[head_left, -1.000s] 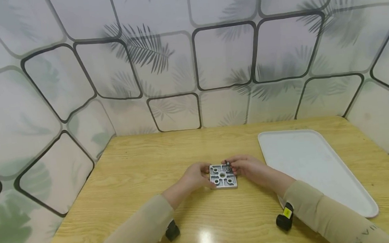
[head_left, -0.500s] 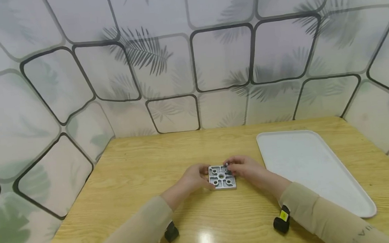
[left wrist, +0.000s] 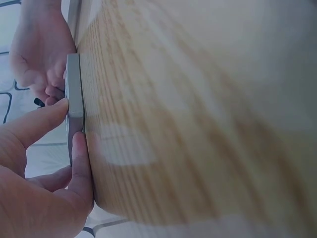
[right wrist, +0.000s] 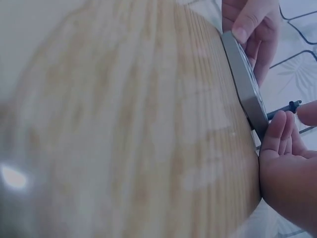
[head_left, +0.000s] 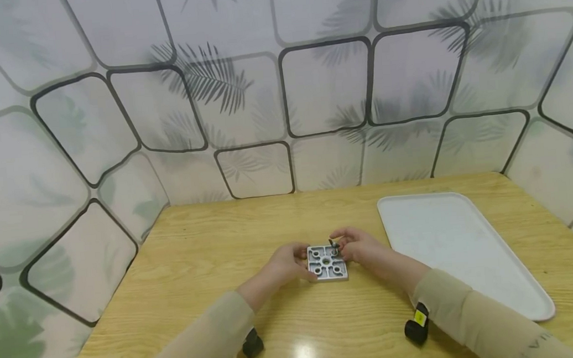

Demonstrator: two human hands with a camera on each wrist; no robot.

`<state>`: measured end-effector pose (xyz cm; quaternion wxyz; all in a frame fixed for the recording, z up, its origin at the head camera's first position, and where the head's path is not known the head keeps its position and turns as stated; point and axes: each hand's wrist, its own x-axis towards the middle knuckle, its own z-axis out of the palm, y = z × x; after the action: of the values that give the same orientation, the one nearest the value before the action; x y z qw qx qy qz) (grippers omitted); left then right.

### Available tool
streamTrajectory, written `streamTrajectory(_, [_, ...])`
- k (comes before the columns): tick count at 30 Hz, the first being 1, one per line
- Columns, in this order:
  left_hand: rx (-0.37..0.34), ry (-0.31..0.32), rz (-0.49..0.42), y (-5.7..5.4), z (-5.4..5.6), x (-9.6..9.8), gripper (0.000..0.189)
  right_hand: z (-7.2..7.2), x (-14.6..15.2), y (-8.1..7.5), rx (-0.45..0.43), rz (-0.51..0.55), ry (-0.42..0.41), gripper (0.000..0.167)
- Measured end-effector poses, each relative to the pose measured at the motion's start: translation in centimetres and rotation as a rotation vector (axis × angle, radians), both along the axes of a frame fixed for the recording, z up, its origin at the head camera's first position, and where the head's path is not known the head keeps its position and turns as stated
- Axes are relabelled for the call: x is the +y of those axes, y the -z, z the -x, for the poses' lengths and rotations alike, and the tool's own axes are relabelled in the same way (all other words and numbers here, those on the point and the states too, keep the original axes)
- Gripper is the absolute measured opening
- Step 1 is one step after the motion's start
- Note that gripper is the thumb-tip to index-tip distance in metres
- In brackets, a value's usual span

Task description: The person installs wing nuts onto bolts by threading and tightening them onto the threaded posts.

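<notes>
A square grey metal plate (head_left: 327, 267) with a raised ring at its centre and ringed holes near the corners lies on the table. My left hand (head_left: 286, 264) grips its left side, thumb at the near corner and fingers at the far one. At the plate's far right hole stands a dark bolt (head_left: 334, 244), its head well above the plate. My right hand (head_left: 363, 247) has thumb and fingers around this bolt. From the right wrist, the bolt (right wrist: 283, 110) juts from the plate (right wrist: 245, 82), with the thumb beside its head and fingertips at the plate's edge.
A large white tray (head_left: 450, 239) lies on the right of the wooden table (head_left: 230, 227), under the right forearm's far side. Patterned curtains (head_left: 252, 115) rise behind the table and at both sides. Black wrist cameras (head_left: 417, 330) hang below the sleeves.
The right fingers closed in over the bolt, then spread a little, and the bolt's head now shows at another angle. The plate and left hand stay in place.
</notes>
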<state>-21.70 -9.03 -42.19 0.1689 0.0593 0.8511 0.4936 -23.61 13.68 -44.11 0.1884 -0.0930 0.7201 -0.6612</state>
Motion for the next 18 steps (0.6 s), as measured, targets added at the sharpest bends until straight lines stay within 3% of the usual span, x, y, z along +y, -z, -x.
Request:
streamTrajectory(6, [-0.008,0.006,-0.003,-0.14,-0.09,0.01,0.081,0.27,0.68,0.2,-0.032,0.132,-0.069,0.052])
streamTrajectory(18, [-0.023,0.006,-0.007,-0.18,-0.11,-0.08,0.082,0.04,0.59,0.17,0.015,0.037,-0.08,0.044])
